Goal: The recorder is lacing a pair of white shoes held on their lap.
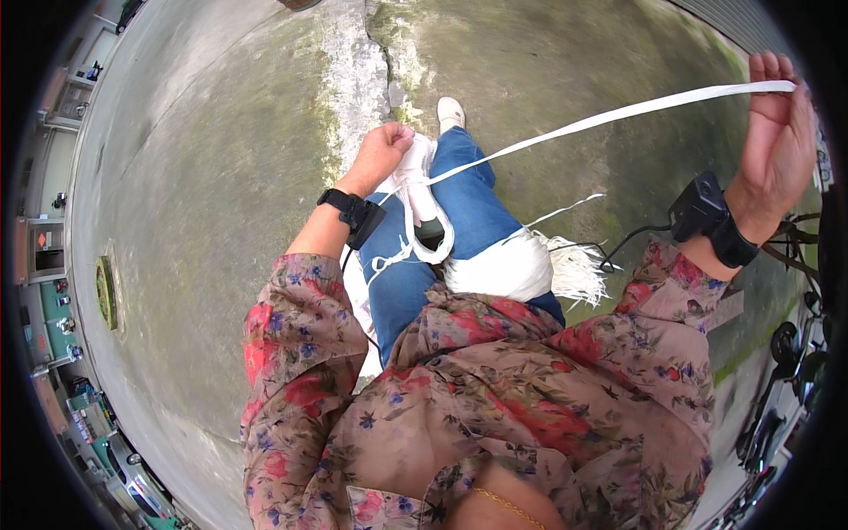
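Observation:
My right hand [777,132] is raised far out to the right, its fingers closed on the end of a long white strip [601,117]. The strip runs taut from there down to a knot between my knees. My left hand [383,152] is closed on the upper end of a white folded band [415,163] above my left knee. Below the knot, a white loop [444,243] hangs between my thighs. A smaller knotted white cord [389,259] lies over my left thigh. On my right thigh rests a thick white bundle of strips [503,269].
Loose fringed ends [579,269] of the bundle spread beside my right hip. Black cables run from the devices on both wrists. A cracked concrete floor [221,177] surrounds me. Parked motorbikes [782,389] stand at the right rim, and buildings line the left.

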`<state>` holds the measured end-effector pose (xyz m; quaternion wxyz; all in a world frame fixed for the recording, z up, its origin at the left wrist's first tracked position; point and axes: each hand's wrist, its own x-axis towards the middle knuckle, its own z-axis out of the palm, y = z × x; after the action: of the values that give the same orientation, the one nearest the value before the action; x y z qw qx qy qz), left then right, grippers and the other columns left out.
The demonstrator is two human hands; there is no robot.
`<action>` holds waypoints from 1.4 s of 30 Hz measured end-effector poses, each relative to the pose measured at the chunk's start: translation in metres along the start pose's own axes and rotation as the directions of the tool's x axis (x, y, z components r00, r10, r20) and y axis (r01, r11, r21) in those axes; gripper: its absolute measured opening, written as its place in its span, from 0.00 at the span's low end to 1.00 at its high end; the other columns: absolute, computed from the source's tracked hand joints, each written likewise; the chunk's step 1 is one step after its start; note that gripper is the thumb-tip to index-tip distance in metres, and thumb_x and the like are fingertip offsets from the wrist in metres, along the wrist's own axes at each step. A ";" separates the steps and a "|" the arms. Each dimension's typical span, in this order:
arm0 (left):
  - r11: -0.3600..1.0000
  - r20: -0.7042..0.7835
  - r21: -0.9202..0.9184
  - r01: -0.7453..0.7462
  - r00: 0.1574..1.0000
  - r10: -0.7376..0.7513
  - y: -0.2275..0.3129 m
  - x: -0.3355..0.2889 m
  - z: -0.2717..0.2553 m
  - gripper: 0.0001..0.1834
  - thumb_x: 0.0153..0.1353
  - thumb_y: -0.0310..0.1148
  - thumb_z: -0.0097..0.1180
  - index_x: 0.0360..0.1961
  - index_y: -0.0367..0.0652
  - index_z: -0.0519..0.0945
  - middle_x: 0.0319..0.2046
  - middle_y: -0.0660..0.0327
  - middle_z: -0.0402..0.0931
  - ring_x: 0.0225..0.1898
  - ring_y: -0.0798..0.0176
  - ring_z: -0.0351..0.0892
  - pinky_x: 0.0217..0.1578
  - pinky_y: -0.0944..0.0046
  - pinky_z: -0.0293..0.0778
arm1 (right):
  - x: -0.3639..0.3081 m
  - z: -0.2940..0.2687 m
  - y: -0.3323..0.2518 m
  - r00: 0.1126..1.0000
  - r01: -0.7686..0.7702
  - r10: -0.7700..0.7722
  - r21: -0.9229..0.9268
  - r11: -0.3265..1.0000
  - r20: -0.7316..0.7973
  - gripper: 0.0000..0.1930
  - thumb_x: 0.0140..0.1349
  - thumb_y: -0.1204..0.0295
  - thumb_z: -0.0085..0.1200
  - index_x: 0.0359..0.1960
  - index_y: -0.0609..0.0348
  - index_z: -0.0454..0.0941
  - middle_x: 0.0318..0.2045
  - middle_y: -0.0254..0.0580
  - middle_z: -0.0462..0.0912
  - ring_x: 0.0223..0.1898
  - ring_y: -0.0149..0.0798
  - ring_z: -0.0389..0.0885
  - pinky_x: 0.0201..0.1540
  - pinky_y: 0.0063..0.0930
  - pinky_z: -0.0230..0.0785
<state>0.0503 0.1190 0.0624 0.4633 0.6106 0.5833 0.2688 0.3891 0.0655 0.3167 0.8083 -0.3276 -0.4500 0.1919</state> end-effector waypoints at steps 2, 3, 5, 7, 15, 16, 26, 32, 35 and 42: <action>0.997 0.020 0.081 0.020 1.000 -0.022 -0.019 -0.016 -0.013 0.13 0.53 0.33 0.56 0.34 0.33 0.75 0.27 0.57 0.76 0.30 0.67 0.73 0.32 0.68 0.69 | -0.025 -0.010 0.042 0.873 -0.404 0.303 0.218 0.888 0.382 0.09 0.66 0.70 0.38 0.37 0.63 0.66 0.28 0.38 0.70 0.23 0.28 0.67 0.27 0.19 0.63; 0.964 0.056 0.265 0.024 0.998 -0.040 -0.017 -0.029 -0.018 0.13 0.54 0.34 0.58 0.36 0.35 0.74 0.30 0.60 0.74 0.33 0.69 0.70 0.36 0.69 0.68 | -0.046 -0.003 0.062 0.724 -0.578 0.429 0.135 0.805 0.540 0.08 0.66 0.69 0.38 0.36 0.60 0.65 0.24 0.32 0.66 0.19 0.23 0.62 0.20 0.15 0.58; 0.952 0.084 0.307 -0.023 0.996 -0.003 -0.032 -0.044 -0.017 0.16 0.51 0.34 0.61 0.36 0.35 0.73 0.30 0.60 0.73 0.33 0.67 0.71 0.36 0.68 0.68 | -0.108 0.019 0.101 0.399 -0.839 0.714 -0.084 0.538 0.576 0.08 0.66 0.66 0.40 0.35 0.58 0.65 0.20 0.26 0.62 0.15 0.17 0.54 0.13 0.11 0.44; 0.953 0.097 0.300 -0.044 0.995 0.015 -0.043 -0.045 -0.010 0.16 0.50 0.34 0.61 0.37 0.35 0.73 0.30 0.60 0.73 0.32 0.67 0.71 0.36 0.68 0.68 | -0.169 0.033 0.136 -0.028 -0.902 0.824 -0.369 0.223 0.567 0.08 0.63 0.64 0.45 0.34 0.55 0.67 0.18 0.22 0.58 0.15 0.15 0.50 0.13 0.11 0.41; 0.967 -0.063 0.255 0.008 0.998 0.009 -0.048 -0.049 0.002 0.11 0.48 0.30 0.58 0.30 0.32 0.75 0.20 0.52 0.74 0.24 0.58 0.75 0.30 0.62 0.71 | -0.285 0.052 0.202 0.313 -0.224 0.704 -0.671 0.707 0.637 0.08 0.57 0.70 0.45 0.32 0.62 0.72 0.23 0.51 0.78 0.24 0.51 0.77 0.28 0.42 0.67; 0.968 -0.063 0.251 0.010 0.998 0.006 -0.051 -0.049 0.002 0.11 0.48 0.30 0.58 0.30 0.32 0.75 0.20 0.52 0.74 0.24 0.58 0.75 0.30 0.62 0.71 | -0.285 0.055 0.200 0.329 -0.034 0.678 -0.709 0.705 0.658 0.08 0.56 0.71 0.44 0.32 0.62 0.72 0.23 0.55 0.77 0.26 0.55 0.76 0.30 0.45 0.67; 0.991 -0.055 0.098 0.095 0.994 -0.090 -0.060 -0.046 0.008 0.09 0.53 0.30 0.56 0.31 0.35 0.73 0.24 0.66 0.70 0.27 0.74 0.66 0.29 0.72 0.66 | -0.272 0.075 0.209 0.156 0.322 0.653 -0.663 0.676 0.741 0.07 0.53 0.75 0.45 0.29 0.68 0.70 0.23 0.59 0.77 0.29 0.56 0.78 0.30 0.44 0.70; 0.981 0.087 -0.080 0.177 0.982 -0.170 -0.029 -0.053 -0.001 0.09 0.53 0.32 0.56 0.31 0.37 0.75 0.24 0.67 0.71 0.27 0.74 0.66 0.28 0.72 0.66 | -0.257 0.071 0.205 0.052 0.429 0.699 -0.648 0.629 0.714 0.09 0.53 0.73 0.45 0.31 0.68 0.71 0.26 0.56 0.79 0.32 0.52 0.80 0.32 0.39 0.72; 0.964 0.139 -0.126 0.236 0.966 -0.219 -0.029 -0.051 0.001 0.07 0.53 0.32 0.55 0.30 0.38 0.75 0.24 0.68 0.71 0.27 0.75 0.67 0.27 0.72 0.65 | -0.251 0.066 0.204 -0.012 0.417 0.691 -0.625 0.660 0.722 0.09 0.53 0.74 0.44 0.32 0.67 0.72 0.29 0.59 0.78 0.34 0.53 0.79 0.33 0.40 0.72; 0.873 0.192 -0.358 0.331 0.941 -0.279 -0.016 -0.050 -0.003 0.03 0.52 0.29 0.55 0.24 0.42 0.76 0.23 0.69 0.72 0.28 0.76 0.67 0.30 0.74 0.63 | -0.209 0.028 0.188 -0.494 -0.666 0.622 -0.724 0.179 0.607 0.09 0.65 0.67 0.38 0.29 0.56 0.64 0.17 0.25 0.59 0.16 0.22 0.56 0.19 0.17 0.51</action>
<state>0.0321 0.0703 0.0603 0.6490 0.4242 0.5756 0.2600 0.2534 0.0830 0.0692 0.0284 -0.3264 -0.4819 0.8127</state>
